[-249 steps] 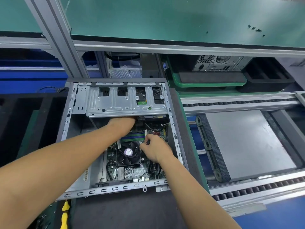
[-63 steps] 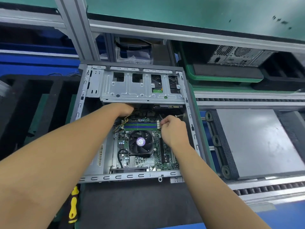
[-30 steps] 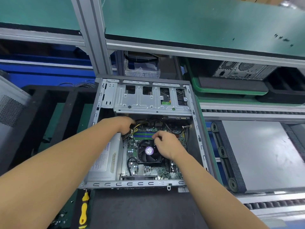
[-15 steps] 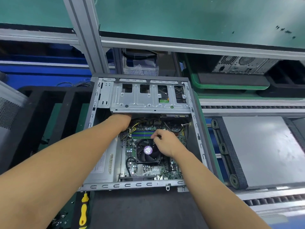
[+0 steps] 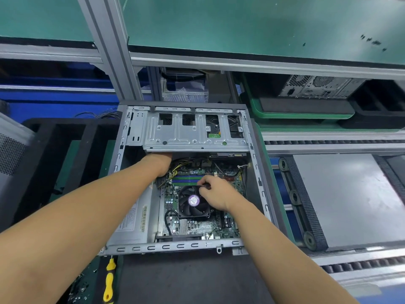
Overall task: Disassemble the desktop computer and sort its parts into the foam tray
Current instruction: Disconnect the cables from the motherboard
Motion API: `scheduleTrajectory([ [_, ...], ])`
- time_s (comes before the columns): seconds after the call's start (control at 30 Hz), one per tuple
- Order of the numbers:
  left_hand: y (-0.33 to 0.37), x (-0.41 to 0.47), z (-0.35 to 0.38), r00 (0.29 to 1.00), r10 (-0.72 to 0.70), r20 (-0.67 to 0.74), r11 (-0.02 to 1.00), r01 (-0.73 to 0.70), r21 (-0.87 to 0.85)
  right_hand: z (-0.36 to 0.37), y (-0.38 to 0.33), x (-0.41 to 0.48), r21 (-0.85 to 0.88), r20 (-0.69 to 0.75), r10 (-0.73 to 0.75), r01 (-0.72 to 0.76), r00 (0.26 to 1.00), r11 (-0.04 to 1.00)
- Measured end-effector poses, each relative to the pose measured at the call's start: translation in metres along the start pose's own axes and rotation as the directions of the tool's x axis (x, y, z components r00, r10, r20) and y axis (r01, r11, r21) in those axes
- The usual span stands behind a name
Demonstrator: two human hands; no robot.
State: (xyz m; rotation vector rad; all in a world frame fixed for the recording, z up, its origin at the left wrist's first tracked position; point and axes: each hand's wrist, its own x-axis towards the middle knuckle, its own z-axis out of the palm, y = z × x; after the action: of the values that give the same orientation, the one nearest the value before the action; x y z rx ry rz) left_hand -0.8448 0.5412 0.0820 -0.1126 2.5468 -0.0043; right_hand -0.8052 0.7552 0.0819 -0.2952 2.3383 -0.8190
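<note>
The open desktop case [image 5: 122, 137] lies on its side in front of me. Inside are the motherboard [image 5: 197, 227], a black CPU fan [image 5: 192, 201], green and blue memory slots [image 5: 186, 178] and a silver power supply [image 5: 131, 218]. My left hand [image 5: 161, 164] reaches under the metal drive cage [image 5: 192, 132], which hides its fingers. My right hand [image 5: 217, 194] is over the board, its thumb and forefinger pinching a small dark piece [image 5: 202, 185] between the fan's top edge and the memory slots. The black foam tray [image 5: 65, 150] stands left of the case.
A yellow-handled screwdriver [image 5: 109, 279] lies at the near left on the dark mat [image 5: 186, 279]. A belt conveyor [image 5: 350, 198] runs on the right. Behind it sit a green tray [image 5: 285, 116] and another computer case [image 5: 317, 86]. An aluminium post [image 5: 109, 51] rises behind the case.
My right hand moved from the board's right side to the fan's top edge and now pinches a small dark piece there. My left hand stays under the drive cage.
</note>
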Motion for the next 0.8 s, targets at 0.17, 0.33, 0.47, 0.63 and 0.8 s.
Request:
scheduleTrajectory([
  [0.17,-0.003,-0.002,-0.003,1.000,-0.022,-0.009,0.999,0.021,-0.042,-0.003,0.001,-0.002,-0.071,0.045,-0.053,0.056,0.998,0.996],
  [0.33,-0.011,-0.011,-0.004,0.999,0.038,-0.011,0.991,-0.039,-0.128,-0.006,-0.003,-0.006,-0.112,0.083,-0.059,0.068,0.995,0.991],
  [0.47,-0.012,-0.018,-0.001,0.996,0.080,0.025,0.985,-0.075,-0.158,-0.006,-0.004,-0.012,-0.110,0.100,-0.057,0.068,0.993,0.992],
  [0.63,-0.016,-0.031,0.013,0.996,0.085,0.032,0.975,-0.076,-0.210,0.004,-0.004,-0.025,-0.092,0.106,-0.056,0.066,0.993,0.994],
  [0.8,-0.019,-0.045,0.028,0.997,0.081,0.014,0.965,-0.075,-0.253,0.015,-0.001,-0.037,-0.090,0.115,-0.042,0.052,0.992,0.995],
])
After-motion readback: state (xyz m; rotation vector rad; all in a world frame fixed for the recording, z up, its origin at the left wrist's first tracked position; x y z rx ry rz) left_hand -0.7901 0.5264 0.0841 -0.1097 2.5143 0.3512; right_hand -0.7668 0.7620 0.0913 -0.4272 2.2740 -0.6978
